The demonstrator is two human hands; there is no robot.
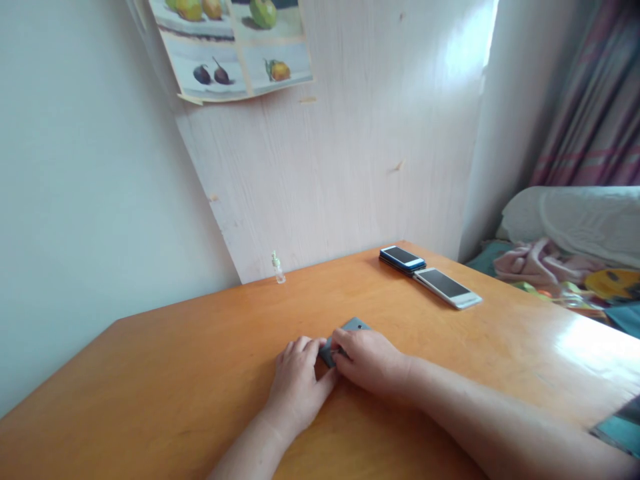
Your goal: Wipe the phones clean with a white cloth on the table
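A flat grey phone (354, 325) lies on the wooden table with its back up, a small dark camera spot near its far corner. My left hand (299, 377) grips the phone's near left edge between thumb and fingers. Over the middle of the phone, my right hand (369, 360) has its fingers curled and pinched together against the back. Whatever sits between those fingertips, if anything, is hidden. Both hands cover much of the phone, and the left thumb reaches close under the right fingers.
On the wooden table (200, 360), a small clear spray bottle (279, 272) stands at the back edge. Back right lie a blue-edged phone (401, 257) and a larger white phone (447, 287). A pale board (340, 173) rises behind. Beyond the right edge is a pink cloth (543, 263).
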